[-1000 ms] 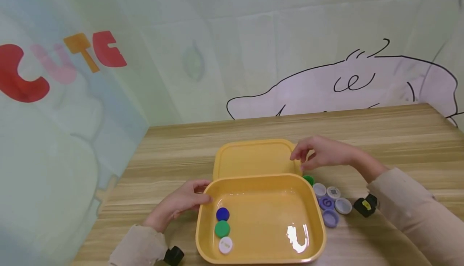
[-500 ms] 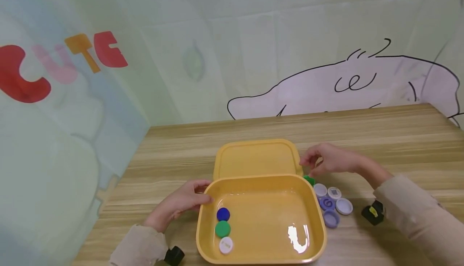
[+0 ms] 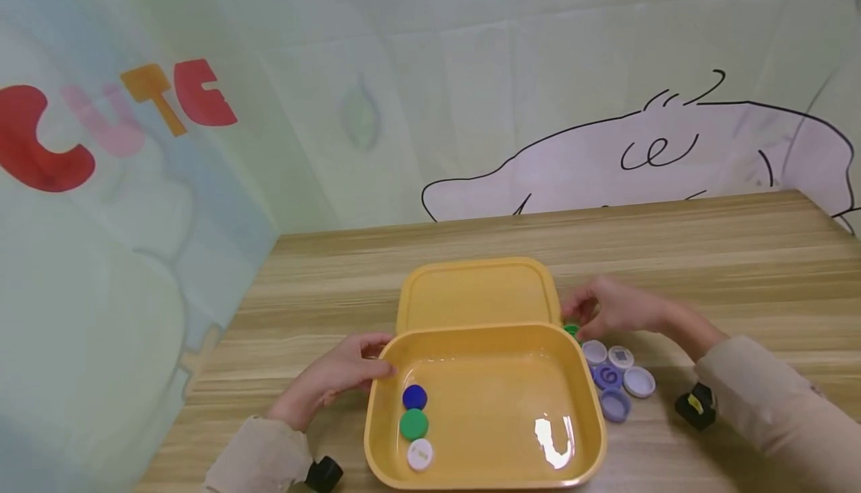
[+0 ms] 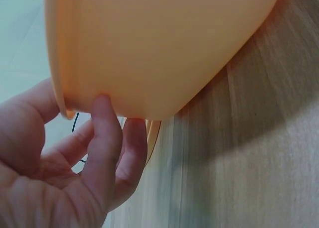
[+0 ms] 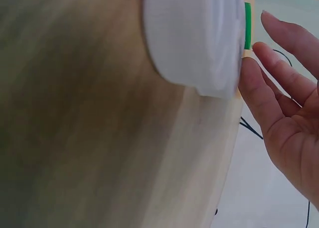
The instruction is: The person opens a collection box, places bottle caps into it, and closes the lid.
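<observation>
My left hand [image 3: 346, 370] grips the left rim of a yellow plastic box [image 3: 484, 332], thumb over the edge and fingers against the outer wall, as the left wrist view shows. Inside the box, a blue bottle cap [image 3: 414, 397], a green cap [image 3: 413, 424] and a white cap [image 3: 420, 454] lie in a column along the left side. My right hand [image 3: 622, 306] is at another green cap [image 3: 572, 330] beyond the box's right corner, its fingertips spread around the cap with a small gap in the right wrist view. The hand partly covers that cap in the head view.
Right of the box, several white and purple caps [image 3: 615, 405] lie clustered on the wooden table [image 3: 323, 284]. A yellow lid [image 3: 477, 295] lies behind the box. A printed cloth backdrop [image 3: 377, 90] rises beyond the table.
My right hand has moved right and down from the lid's edge to the green cap beside the box. My left hand and the box have stayed in place.
</observation>
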`<state>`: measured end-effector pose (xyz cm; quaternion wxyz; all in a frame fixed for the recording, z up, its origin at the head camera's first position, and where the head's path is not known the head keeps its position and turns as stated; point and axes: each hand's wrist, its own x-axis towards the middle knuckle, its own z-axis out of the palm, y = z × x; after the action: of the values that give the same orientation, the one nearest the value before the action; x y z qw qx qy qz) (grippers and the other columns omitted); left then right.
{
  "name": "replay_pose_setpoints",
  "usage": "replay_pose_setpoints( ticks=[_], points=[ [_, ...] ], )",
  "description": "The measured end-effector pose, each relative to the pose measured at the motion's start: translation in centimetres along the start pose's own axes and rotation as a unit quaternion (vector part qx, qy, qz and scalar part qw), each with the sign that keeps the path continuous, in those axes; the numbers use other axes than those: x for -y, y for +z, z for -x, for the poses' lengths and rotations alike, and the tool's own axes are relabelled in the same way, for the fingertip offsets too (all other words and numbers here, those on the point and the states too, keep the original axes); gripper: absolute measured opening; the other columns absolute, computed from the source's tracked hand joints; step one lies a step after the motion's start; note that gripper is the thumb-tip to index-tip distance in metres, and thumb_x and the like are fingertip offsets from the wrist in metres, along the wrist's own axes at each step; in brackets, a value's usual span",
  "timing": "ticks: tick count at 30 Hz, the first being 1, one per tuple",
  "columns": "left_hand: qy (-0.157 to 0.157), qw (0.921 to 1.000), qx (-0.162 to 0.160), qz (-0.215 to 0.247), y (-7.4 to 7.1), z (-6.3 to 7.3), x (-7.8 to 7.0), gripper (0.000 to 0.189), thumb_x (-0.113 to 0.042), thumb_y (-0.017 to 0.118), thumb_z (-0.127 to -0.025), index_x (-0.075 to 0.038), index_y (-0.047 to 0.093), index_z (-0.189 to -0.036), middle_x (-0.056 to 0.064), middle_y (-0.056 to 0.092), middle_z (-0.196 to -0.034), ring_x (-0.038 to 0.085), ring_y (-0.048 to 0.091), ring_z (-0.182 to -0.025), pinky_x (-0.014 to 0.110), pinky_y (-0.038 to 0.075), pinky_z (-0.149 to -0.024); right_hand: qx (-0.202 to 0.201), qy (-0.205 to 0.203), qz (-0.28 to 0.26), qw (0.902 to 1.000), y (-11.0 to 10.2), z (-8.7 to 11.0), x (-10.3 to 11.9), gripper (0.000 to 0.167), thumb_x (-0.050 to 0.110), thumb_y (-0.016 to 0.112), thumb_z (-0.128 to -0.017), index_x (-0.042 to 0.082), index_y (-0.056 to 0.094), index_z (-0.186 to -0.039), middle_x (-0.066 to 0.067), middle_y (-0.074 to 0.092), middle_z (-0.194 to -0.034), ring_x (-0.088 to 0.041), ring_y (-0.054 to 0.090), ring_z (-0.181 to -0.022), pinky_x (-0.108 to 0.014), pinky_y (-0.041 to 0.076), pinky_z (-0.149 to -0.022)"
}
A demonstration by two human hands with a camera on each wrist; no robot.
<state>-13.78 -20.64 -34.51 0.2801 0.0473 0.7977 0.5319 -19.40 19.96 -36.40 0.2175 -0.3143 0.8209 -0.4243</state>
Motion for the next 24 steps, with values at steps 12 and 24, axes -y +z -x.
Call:
replay_pose_setpoints(
  ticks=[12, 24],
  points=[
    [-0.004, 1.0000, -0.002, -0.003, -0.1, -0.1, 0.0, 0.048, -0.006, 0.062, -0.081, 0.006, 0.050, -0.126, 0.013, 0.060, -0.109, 0.018, 0.061, -0.085, 0.034, 0.055, -0.071, -0.022, -0.012, -0.007, 0.9997, 0.9, 0.0, -0.4, 0.029, 0.004, 0.077, -0.068, -0.001, 0.065, -0.094, -0.006, 0.064, -0.084, -0.017, 0.058, -0.074, -0.026, 0.054, -0.067],
    [-0.005, 0.9999, -0.005, -0.008, 0.0, -0.1, 0.0, 0.049, -0.006, 0.062, -0.080, 0.006, 0.050, -0.126, 0.014, 0.060, -0.109, 0.019, 0.062, -0.086, 0.036, 0.055, -0.072, -0.020, 0.002, 0.004, 0.9998, 1.3, 0.0, -0.2, 0.028, 0.006, 0.078, -0.066, 0.000, 0.065, -0.090, -0.004, 0.062, -0.080, -0.015, 0.057, -0.070, -0.025, 0.053, -0.063]
  ],
)
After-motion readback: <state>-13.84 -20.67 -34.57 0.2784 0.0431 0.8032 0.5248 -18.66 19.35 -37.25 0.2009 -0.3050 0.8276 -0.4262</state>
